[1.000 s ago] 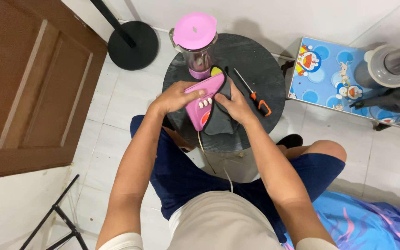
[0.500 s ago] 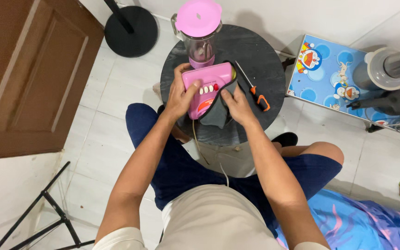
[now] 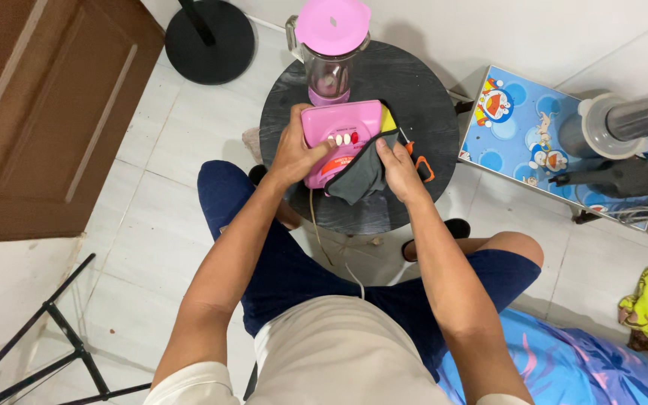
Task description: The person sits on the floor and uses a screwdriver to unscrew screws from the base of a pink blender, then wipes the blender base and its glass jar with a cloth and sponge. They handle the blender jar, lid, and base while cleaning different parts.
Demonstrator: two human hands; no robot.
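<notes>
On the near half of the round dark table [image 3: 414, 82], your left hand [image 3: 294, 154] curls around the left side of the pink blender base [image 3: 341, 135], thumb laid over its top beside the row of buttons. Your right hand [image 3: 397, 169] sits just right of it, fingers pressed together on a grey cloth [image 3: 358, 176] that drapes over the base's near right corner. A thin cord [image 3: 316, 225] hangs from the base off the table's near edge. Just beyond your right hand, an orange-handled tool [image 3: 418, 161] lies on the tabletop. At the table's far edge stands the blender jar [image 3: 331, 45] with its pink lid, touching the base's far side.
</notes>
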